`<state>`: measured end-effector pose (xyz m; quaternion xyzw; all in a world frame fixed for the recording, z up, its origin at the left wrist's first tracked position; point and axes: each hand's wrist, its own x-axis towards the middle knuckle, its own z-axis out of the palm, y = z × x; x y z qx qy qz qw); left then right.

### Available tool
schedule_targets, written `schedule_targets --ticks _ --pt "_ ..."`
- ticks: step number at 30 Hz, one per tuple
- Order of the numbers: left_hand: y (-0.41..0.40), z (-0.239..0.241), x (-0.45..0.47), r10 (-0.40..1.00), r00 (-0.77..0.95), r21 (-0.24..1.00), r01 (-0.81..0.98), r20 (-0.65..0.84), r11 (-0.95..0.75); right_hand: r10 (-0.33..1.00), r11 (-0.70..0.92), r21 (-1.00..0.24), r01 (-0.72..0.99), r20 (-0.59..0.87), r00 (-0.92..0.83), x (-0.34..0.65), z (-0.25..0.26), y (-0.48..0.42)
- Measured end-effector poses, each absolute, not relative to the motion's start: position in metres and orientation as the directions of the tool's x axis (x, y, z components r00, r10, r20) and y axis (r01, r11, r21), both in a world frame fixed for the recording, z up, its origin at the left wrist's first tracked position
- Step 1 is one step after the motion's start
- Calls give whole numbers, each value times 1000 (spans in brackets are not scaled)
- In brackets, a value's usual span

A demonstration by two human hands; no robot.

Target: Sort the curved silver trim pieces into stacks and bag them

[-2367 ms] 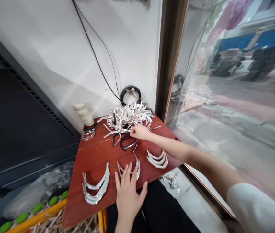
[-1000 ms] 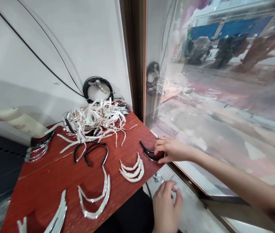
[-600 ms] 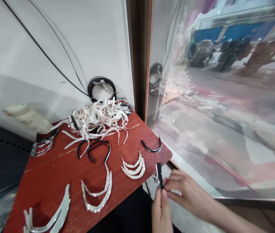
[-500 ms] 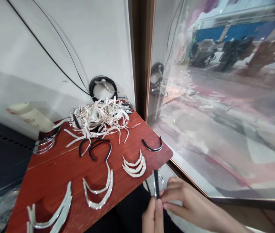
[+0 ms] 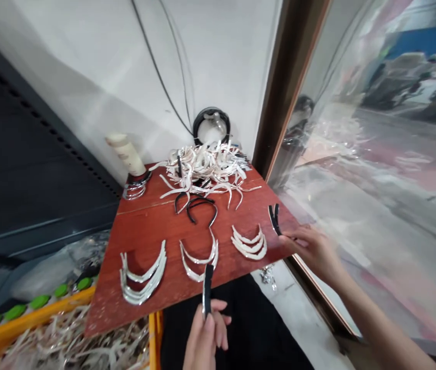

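My left hand [image 5: 204,331] is closed, with thumb and fingers pinching the lower end of a black strip with a shiny silver edge [image 5: 207,290]. That strip stands upright in front of the table's near edge. At the table's right edge, my right hand [image 5: 312,252] has its fingers together at the lower end of black curved strips [image 5: 274,220], which lie close together in a V. My fingers hide part of them. Left of that hand, white curved strips [image 5: 249,245] lie nested. Other nested silver-white strips [image 5: 198,262] and a thicker stack [image 5: 144,285] lie farther left.
A tangled heap of white and silver strips [image 5: 206,164] covers the back of the red table [image 5: 156,221]. Behind it leans a black cable coil [image 5: 212,126]; a cream tube [image 5: 127,154] stands back left. An orange crate [image 5: 59,311] of strips sits below left. Glass [image 5: 356,205] borders the right.
My right hand has moved away from my left, out to the black strip at the table's right edge. My left hand still holds a black strip. The view has swung left.
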<state>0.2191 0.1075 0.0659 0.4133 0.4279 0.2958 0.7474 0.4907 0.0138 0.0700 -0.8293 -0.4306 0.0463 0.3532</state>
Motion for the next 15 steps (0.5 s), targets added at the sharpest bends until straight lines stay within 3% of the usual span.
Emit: schedule_targets --ticks 3,6,8,11,15 --pt "100 68 215 853 432 946 2 -293 323 783 -247 -916 317 4 621 427 92 14" --pt "89 74 212 896 377 969 167 -235 184 921 -154 -988 -2 -144 361 362 97 30" --pt "84 78 208 932 309 958 266 -190 107 949 -97 -986 -133 -132 286 331 91 44" --pt "85 80 201 966 230 944 328 -118 37 946 -30 -981 -191 -90 312 304 82 56" --pt "90 73 191 984 143 947 318 -103 53 950 -12 -993 -115 -47 308 296 80 57"
